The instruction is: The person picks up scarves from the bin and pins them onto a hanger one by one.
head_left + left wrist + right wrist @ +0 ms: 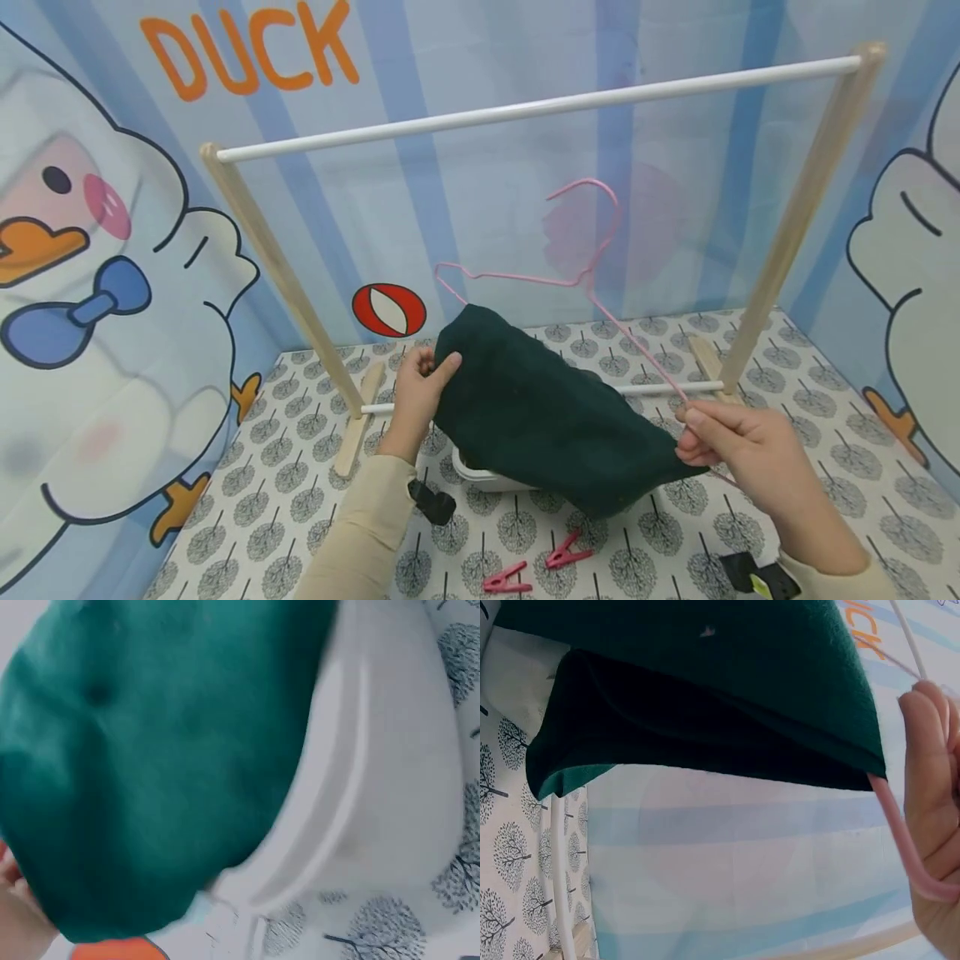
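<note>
A dark green cloth (536, 408) hangs folded over the lower part of a pink clothes hanger (618, 210). My left hand (417, 392) pinches the cloth's left edge, thumb in front and fingers behind. At the hanger's right corner, my right hand (738, 446) grips the pink wire between thumb and fingers. The right wrist view shows the wire running out of the cloth's fold to that hand (934, 802). In the left wrist view the cloth (172, 765) fills much of the picture, and only a bit of the left hand (19, 919) shows.
Under the cloth stands a white tub (397, 757), mostly covered. Two pink clothespins (507, 577) lie on the tree-print tablecloth (292, 475) near the front. A wooden rack with a white rail (540, 108) spans the back, before a duck-print backdrop.
</note>
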{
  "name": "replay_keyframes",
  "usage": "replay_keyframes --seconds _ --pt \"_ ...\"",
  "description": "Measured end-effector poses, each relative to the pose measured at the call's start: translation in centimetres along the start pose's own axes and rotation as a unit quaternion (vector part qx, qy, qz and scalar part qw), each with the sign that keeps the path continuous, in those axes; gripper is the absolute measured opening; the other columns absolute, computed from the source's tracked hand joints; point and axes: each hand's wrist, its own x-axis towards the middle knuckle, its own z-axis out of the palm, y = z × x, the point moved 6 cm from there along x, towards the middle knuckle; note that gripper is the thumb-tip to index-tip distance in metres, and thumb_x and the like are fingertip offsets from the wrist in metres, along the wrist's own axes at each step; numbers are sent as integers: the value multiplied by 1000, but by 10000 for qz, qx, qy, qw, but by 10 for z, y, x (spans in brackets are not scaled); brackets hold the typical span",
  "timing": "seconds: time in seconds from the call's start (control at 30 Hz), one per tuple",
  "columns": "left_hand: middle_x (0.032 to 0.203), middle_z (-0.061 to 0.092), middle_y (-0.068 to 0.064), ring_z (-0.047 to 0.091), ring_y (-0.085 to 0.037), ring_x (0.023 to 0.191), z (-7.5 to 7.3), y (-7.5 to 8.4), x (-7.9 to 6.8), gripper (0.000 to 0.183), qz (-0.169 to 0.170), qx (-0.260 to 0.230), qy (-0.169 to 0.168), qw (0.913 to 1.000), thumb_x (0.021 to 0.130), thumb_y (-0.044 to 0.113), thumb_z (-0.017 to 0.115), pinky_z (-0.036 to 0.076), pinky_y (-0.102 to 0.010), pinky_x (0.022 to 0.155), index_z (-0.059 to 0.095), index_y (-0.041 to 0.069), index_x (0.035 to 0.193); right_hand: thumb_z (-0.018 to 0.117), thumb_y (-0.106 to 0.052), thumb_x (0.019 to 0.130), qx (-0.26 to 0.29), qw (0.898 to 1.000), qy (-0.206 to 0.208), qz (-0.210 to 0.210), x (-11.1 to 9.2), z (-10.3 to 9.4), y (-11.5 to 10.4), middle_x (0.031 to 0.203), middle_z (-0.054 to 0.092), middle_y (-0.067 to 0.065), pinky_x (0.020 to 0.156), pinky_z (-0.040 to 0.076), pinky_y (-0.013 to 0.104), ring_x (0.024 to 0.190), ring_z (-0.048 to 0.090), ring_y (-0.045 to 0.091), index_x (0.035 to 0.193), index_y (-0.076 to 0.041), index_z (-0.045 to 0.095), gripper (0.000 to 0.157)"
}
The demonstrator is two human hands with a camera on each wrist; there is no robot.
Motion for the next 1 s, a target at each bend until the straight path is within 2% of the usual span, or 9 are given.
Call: replay_keyframes --seconds 0.13,0.3,0.4,0.53,0.63,0.7,0.8,0.9,1.0 --pt "101 59 -12 56 -20 95 -11 -9 6 39 -253 -547 -39 9982 92 34 57 46 -34 89 60 -1 109 52 2 92 520 9973 -199 -472 -2 1 -6 70 66 -3 57 55 28 65 68 9 97 -25 68 32" --pt "114 59 -13 55 -19 110 -8 0 13 38 -319 -1073 -1031 9884 97 28 50 42 -35 98 61 -8 102 51 10 90 988 9907 -407 -847 -4 2 -10 71 66 -3 57 54 28 66 68 9 97 -26 70 41" --pt "102 65 0 59 -7 95 -2 -6 11 33 -692 -1696 -1973 9631 99 29 43 49 -26 86 63 3 99 50 12 89 1033 9889 -470 -956 -4 3 -10 71 66 -3 57 54 28 66 68 8 98 -24 70 42" --pt "73 64 11 61 -2 70 6 -21 -1 39 -1270 -2302 -3151 9119 102 28 34 50 -20 66 64 20 77 48 15 88 1295 9829 -615 -1155 -5 4 -7 72 67 -3 57 54 26 68 68 8 102 -22 70 45" --pt "67 64 11 60 -2 65 12 -25 -8 44 -1398 -2315 -3518 8962 102 23 36 49 -20 62 63 22 67 47 16 88 1434 9787 -781 -1241 -6 6 -4 75 68 -4 58 54 24 70 68 7 106 -22 69 46" --pt "65 62 9 60 -4 63 12 -22 -8 41 -1421 -2287 -3248 9066 100 19 41 49 -21 60 62 21 65 46 15 89 1422 9783 -881 -1219 -6 8 -1 76 68 -5 59 54 24 72 68 6 107 -23 68 47" --pt "70 64 5 62 -8 65 8 -10 -1 28 -1261 -2074 -2354 9411 96 14 51 51 -25 60 63 16 71 47 13 90 1151 9821 -943 -1159 -7 12 2 76 67 -6 58 54 25 72 68 6 107 -24 68 46" --pt "72 60 2 60 -11 67 5 13 4 18 -716 -1276 -1530 9773 91 15 60 50 -27 60 59 10 73 48 10 91 911 9854 -1033 -1005 -6 18 6 75 66 -5 57 55 28 71 68 7 105 -21 68 40" --pt "74 60 -3 60 -17 71 10 39 4 17 37 -176 -1162 9931 87 20 65 49 -30 62 61 6 79 47 6 93 924 9850 -1227 -792 -6 26 8 75 66 -5 57 55 30 71 68 8 105 -18 68 34"
